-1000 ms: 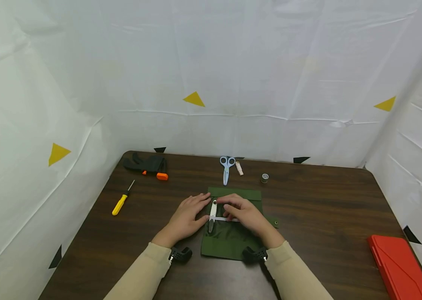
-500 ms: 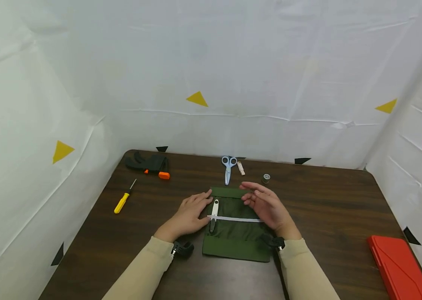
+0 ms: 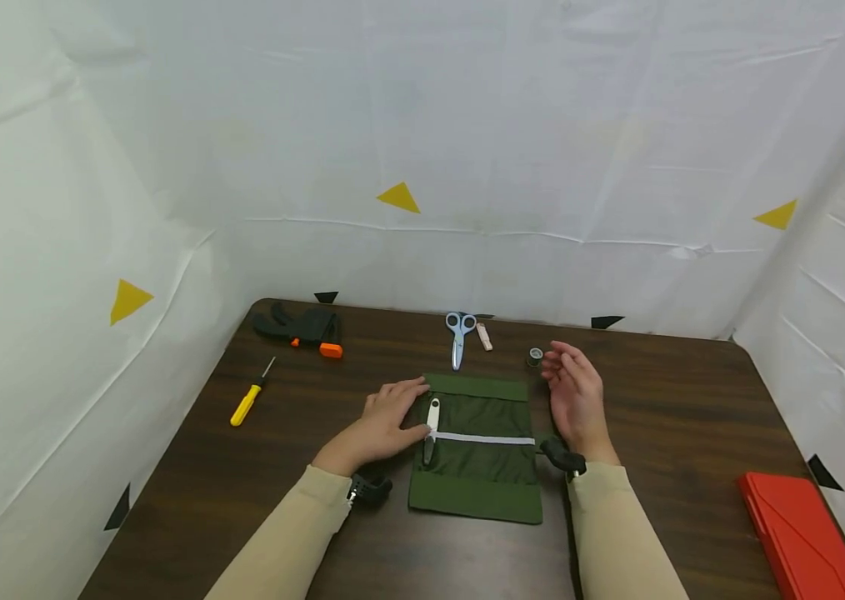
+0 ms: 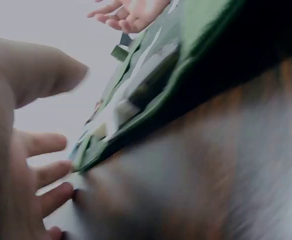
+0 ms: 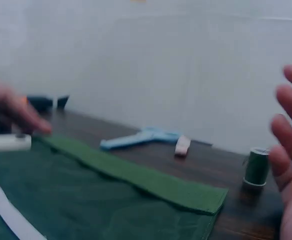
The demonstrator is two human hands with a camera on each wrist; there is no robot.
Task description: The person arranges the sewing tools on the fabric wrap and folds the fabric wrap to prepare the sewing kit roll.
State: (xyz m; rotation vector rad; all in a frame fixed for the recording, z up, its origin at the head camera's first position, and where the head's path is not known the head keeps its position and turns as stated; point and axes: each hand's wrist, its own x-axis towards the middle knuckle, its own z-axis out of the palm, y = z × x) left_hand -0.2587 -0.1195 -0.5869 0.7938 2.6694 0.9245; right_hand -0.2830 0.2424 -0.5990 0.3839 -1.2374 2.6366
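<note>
A green cloth organizer (image 3: 478,497) lies spread flat, a white elastic band (image 3: 490,439) running across it. Tucked under the band at the left is a slim tool (image 3: 433,415) with a white, holed end and a dark other end. My left hand (image 3: 381,423) rests at the cloth's left edge, fingers extended, thumb near the tool. To the right of the cloth, my right hand (image 3: 578,402) is raised with loosely bent fingers and holds nothing. Its fingertips are close beside a spool of green thread (image 5: 256,169), which stands upright on the table.
Blue scissors (image 3: 458,340) and a small pale pink piece (image 3: 484,337) lie behind the cloth. At the left are a yellow screwdriver (image 3: 246,404) and a black clamp (image 3: 310,327) with orange pads. A red case (image 3: 805,529) sits at the right edge; white sheeting (image 3: 482,150) surrounds the table.
My right hand has lifted off the tool area and moved right, past the cloth, to beside the thread spool. My left hand has stayed at the cloth's left edge.
</note>
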